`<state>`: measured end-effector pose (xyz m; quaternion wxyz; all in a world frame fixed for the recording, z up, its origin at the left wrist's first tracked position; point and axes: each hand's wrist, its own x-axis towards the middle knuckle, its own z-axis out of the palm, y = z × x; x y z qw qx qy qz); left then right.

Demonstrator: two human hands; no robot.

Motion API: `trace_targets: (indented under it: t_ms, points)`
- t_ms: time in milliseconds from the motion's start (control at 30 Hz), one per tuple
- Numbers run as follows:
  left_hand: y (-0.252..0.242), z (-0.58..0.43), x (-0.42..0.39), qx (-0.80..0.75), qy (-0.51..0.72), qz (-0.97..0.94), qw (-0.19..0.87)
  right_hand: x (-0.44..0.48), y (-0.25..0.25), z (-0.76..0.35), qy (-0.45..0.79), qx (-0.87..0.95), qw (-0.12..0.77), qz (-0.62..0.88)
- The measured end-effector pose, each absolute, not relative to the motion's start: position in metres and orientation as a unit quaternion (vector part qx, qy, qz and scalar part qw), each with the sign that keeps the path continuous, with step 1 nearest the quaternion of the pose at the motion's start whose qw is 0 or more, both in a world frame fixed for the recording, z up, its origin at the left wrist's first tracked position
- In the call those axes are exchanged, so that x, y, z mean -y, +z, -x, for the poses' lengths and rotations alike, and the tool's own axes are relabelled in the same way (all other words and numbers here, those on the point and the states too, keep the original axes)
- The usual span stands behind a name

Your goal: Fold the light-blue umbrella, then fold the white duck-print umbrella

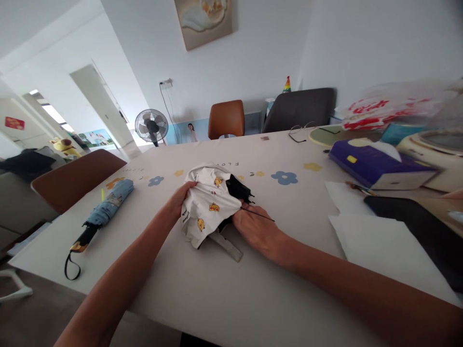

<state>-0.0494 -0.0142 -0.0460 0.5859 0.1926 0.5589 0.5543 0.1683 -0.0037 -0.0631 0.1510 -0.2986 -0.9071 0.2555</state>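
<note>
A white umbrella (211, 197) with yellow duck prints and a black inside lies loosely bunched in the middle of the table. My left hand (180, 196) grips the canopy cloth at its left side, thumb on top. My right hand (257, 229) is closed at the umbrella's right edge, where a thin dark rib sticks out past the fingers; the fingertips are partly hidden. A pale strap (227, 246) hangs out from under the canopy towards me. To the left lies a blue folded umbrella (110, 205) with a black handle and wrist loop, touched by neither hand.
On the right are a purple tissue box (376, 161), white paper sheets (390, 255), pens (361, 189) and a black flat object (408, 229). Eyeglasses (298, 135) rest at the far edge. Chairs (226, 119) stand around the table, and a fan (151, 126) is beyond it.
</note>
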Motion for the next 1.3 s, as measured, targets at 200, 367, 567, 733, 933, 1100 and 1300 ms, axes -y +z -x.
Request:
trace_targets:
  t_ms: [200,367,567,733,933,1100,1300]
  points:
    - [-0.045,0.051,0.015,-0.757,0.519,-0.344,0.195,0.001,-0.070,-0.167,-0.004,0.947,0.126,0.294]
    - [-0.023,0.014,0.042,-0.624,0.475,-0.615,-0.082,0.006,-0.063,-0.171,-0.112,0.947,0.134,0.270]
    - [-0.010,-0.036,0.066,-0.513,0.252,-0.820,-0.043,0.010,-0.063,-0.174,-0.120,0.942,0.191,0.248]
    - [-0.005,-0.031,0.057,-0.492,0.197,-0.846,-0.065,0.011,-0.067,-0.173,-0.164,0.939,0.177,0.247]
    - [-0.011,-0.022,0.052,-0.490,0.202,-0.847,-0.038,0.009,-0.060,-0.173,-0.105,0.950,0.133,0.264]
    - [-0.018,-0.023,0.054,-0.499,0.185,-0.845,-0.062,0.010,-0.052,-0.180,0.024,0.959,0.173,0.225]
    - [-0.023,-0.019,0.053,-0.493,0.211,-0.840,-0.077,0.004,-0.060,-0.185,0.017,0.960,0.207,0.189]
